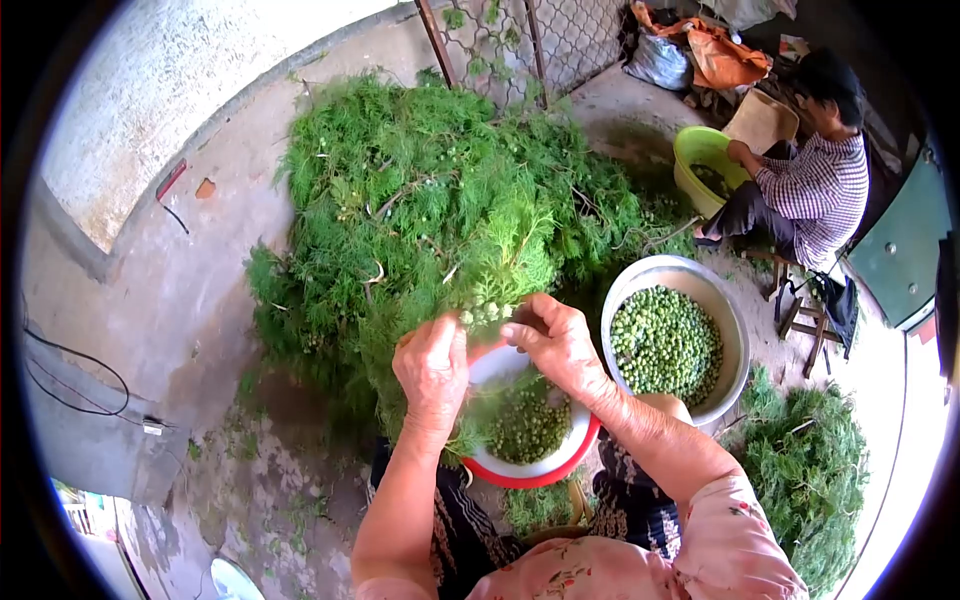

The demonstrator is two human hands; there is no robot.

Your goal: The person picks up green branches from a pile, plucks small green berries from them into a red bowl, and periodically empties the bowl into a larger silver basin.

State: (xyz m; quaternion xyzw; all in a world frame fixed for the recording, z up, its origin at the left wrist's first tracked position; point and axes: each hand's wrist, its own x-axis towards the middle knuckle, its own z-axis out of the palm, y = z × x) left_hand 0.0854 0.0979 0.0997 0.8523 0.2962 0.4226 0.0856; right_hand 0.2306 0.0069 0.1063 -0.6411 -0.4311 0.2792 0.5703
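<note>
Greenery lies heaped in a big pile (440, 190) on the concrete floor (200, 300), just beyond both hands. The left grip (432, 368) is closed around a leafy sprig (487, 312), whose stem runs down under the palm. The right grip (555, 345), close beside the left one, seems to pinch the small cluster of green berries at the sprig's top, though the leaves partly hide the fingertips. Directly below both grips sits a white bowl (540, 472) with a red rim, partly filled with green berries (525, 425). To the right of the right grip stands a metal basin (735, 330), also holding berries. Farther right lies a smaller pile (810, 470) of the same greenery. Well beyond the right grip, another person (815, 180) sits by a green tub (695, 150).
</note>
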